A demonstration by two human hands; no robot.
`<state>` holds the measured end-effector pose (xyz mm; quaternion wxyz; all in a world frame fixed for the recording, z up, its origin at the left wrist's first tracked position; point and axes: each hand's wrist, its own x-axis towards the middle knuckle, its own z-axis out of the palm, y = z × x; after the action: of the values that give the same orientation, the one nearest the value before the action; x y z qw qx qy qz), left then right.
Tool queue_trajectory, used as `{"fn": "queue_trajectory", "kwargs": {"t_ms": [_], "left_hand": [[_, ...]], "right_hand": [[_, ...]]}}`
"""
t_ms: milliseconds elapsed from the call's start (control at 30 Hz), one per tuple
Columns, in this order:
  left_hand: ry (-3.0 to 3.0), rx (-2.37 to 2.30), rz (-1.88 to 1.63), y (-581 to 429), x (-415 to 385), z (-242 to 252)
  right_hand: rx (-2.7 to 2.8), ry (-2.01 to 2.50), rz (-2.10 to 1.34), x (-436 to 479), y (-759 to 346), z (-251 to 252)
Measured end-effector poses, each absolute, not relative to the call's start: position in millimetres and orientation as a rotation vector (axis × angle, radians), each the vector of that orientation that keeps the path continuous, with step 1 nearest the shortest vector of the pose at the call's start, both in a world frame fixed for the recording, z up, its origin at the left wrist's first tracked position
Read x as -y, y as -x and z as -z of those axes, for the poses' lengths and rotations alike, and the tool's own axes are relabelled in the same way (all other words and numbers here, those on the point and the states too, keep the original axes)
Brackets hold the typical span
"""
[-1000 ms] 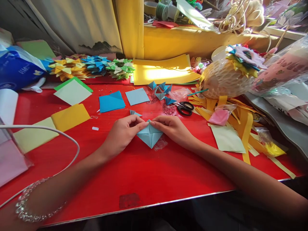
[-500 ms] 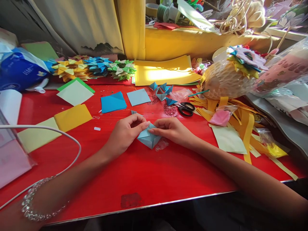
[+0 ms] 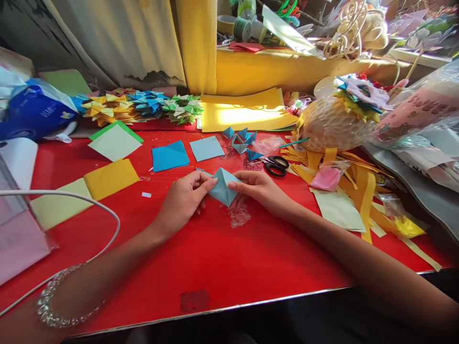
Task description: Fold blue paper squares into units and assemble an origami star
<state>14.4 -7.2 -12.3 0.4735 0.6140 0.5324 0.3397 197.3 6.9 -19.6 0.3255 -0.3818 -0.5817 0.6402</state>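
Note:
A folded light-blue paper piece (image 3: 223, 187) is held just above the red table (image 3: 215, 258), between both my hands. My left hand (image 3: 183, 198) pinches its left edge with fingers closed. My right hand (image 3: 258, 189) grips its right side, fingers closed too. Several small folded blue pieces (image 3: 241, 139) lie behind, next to flat blue paper squares (image 3: 169, 155). A bead bracelet (image 3: 59, 306) is on my left wrist.
Black scissors (image 3: 275, 165) lie right of my hands. Yellow paper strips (image 3: 358, 186) and a woven ball (image 3: 333, 125) crowd the right. Piles of folded coloured pieces (image 3: 143, 106) line the back. Yellow and green sheets (image 3: 86, 184) and a white cable (image 3: 71, 200) lie left.
The blue paper piece has been lifted off the table and turned over between my hands; both hands moved slightly away from me with it.

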Motion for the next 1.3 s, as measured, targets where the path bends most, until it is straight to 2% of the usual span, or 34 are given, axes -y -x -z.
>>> {"fn": "queue_trajectory", "kwargs": {"t_ms": [133, 333, 633, 1067, 1300], "left_hand": [[-1.466, -1.188, -0.946, -16.0, 7.2, 10.9], [-1.623, -1.139, -0.901, -14.7, 5.1, 11.5], [-1.446, -1.112, -0.962, -14.7, 3.2, 13.9], [-1.478, -1.097, -1.007, -11.0, 4.8, 11.3], [-1.590, -1.140, -0.960, -12.1, 7.1, 8.8]], "right_hand": [[1.505, 1.006, -1.716, -8.7, -198.9, 21.1], [1.466, 0.970, -1.711, -8.3, -197.9, 20.9], [1.397, 0.876, -1.629, -8.2, -197.6, 24.5], [1.092, 0.775, -1.819, -4.5, -194.8, 22.3], [1.231, 0.844, -1.702, -2.7, -192.8, 25.7]]}}
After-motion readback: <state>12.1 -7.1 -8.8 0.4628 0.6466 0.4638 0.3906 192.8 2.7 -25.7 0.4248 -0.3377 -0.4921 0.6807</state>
